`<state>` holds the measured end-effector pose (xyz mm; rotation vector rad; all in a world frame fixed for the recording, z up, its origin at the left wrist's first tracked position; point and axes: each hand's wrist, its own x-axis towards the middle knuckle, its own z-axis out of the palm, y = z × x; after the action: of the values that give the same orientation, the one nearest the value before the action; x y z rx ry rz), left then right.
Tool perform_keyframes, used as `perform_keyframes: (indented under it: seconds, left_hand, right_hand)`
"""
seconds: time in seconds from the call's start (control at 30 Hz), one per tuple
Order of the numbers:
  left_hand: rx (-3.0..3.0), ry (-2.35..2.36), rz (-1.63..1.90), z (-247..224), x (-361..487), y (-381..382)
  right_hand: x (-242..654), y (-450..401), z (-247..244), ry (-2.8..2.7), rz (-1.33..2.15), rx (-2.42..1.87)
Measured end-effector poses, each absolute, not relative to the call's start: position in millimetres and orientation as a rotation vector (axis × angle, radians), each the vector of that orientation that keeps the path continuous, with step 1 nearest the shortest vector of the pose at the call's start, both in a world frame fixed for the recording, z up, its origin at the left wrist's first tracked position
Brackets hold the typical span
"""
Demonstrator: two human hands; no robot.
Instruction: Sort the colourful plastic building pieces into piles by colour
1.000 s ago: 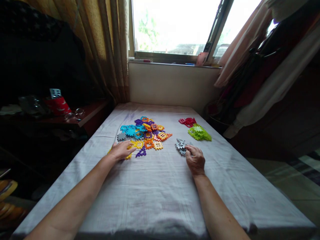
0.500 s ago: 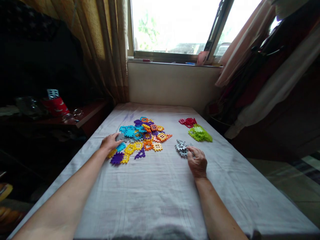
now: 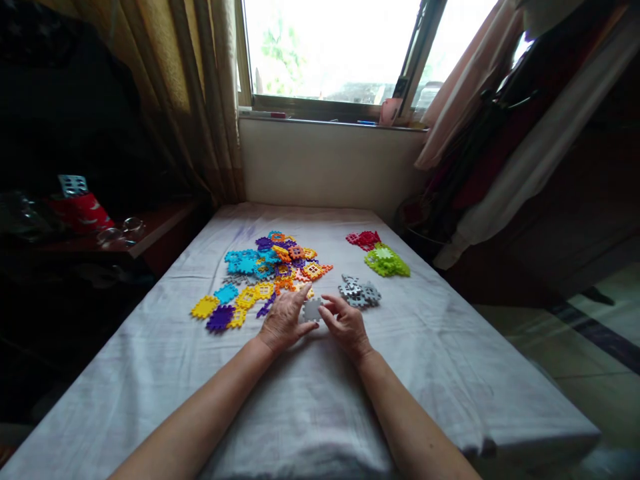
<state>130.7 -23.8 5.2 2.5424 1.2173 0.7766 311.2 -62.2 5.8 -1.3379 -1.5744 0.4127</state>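
A grey square building piece [image 3: 313,309] with notched edges is held between my two hands, in front of the mixed pile. My left hand [image 3: 286,319] grips its left side, thumb below and fingers above. On its right edge, my right hand [image 3: 346,324] pinches it between thumb and fingertips. Just beyond my right hand lies a heap of grey pieces [image 3: 359,293]. Left of and behind my left hand spreads the mixed pile, with blue pieces [image 3: 250,261], yellow pieces [image 3: 247,297], a purple square [image 3: 221,318] and orange ones [image 3: 313,270].
Green pieces [image 3: 387,261] and red pieces [image 3: 364,239] form separate heaps at the back right of the cloth-covered table [image 3: 310,400]. On the left, a dark side table holds a red container [image 3: 83,212] and glasses [image 3: 121,232]. Clothes [image 3: 495,207] hang at the right.
My left hand has come from the pile's left side to the middle with a grey square piece. My right hand has left the grey heap and moved left to meet it.
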Motion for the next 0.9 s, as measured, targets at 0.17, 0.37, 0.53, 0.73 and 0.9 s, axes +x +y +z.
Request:
perform_keyframes:
  seconds: [0.17,0.37,0.53,0.73,0.9]
  left_hand:
    - [2.625,1.166,0.837,6,132,-19]
    - [2.629,1.497,0.758,22,74,4]
    - [2.532,1.836,0.623,31,18,22]
    - [2.405,1.994,0.471,34,-14,38]
    - [2.388,1.993,0.381,35,-7,49]
  right_hand:
    - [333,-52,2,-1.340,0.400,-1.376]
    - [400,-17,0,-0.970,0.223,-1.597]
    - [424,2,-9,-1.032,0.170,-1.792]
    - [438,-2,-34,-1.024,-0.139,-1.841]
    - [443,-4,-42,-1.053,-0.180,-1.810]
